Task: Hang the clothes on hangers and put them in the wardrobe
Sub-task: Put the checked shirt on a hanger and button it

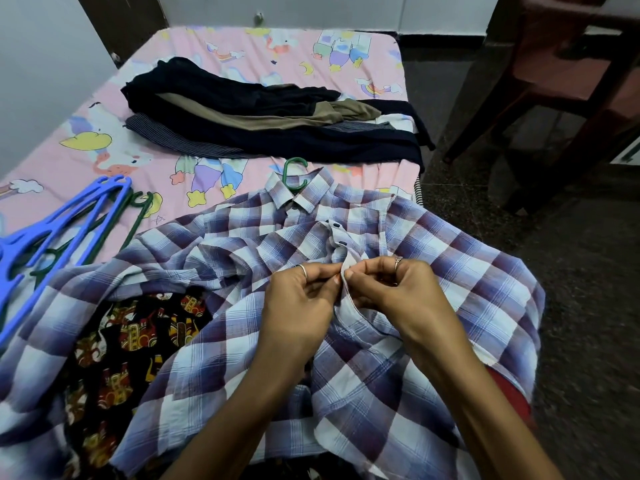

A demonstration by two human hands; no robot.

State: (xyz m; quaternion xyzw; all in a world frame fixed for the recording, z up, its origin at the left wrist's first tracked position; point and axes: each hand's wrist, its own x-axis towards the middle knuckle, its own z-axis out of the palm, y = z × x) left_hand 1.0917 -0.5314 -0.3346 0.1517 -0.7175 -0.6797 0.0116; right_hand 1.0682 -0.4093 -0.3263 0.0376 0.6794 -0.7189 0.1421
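A blue, white and maroon checked shirt (433, 258) lies spread on the bed, front side up. The hook of a green hanger (294, 174) sticks out of its collar. My left hand (301, 299) and my right hand (398, 289) meet at the shirt's button placket, each pinching an edge of it just below two fastened dark buttons. Under the shirt's left side a black garment (135, 337) with a red and yellow print shows.
A pile of dark and olive clothes (263, 116) lies further back on the pink cartoon bedsheet (242, 57). Blue hangers (59, 230) and green hangers (114, 230) lie at the left. A brown chair (561, 81) stands on the dark floor to the right.
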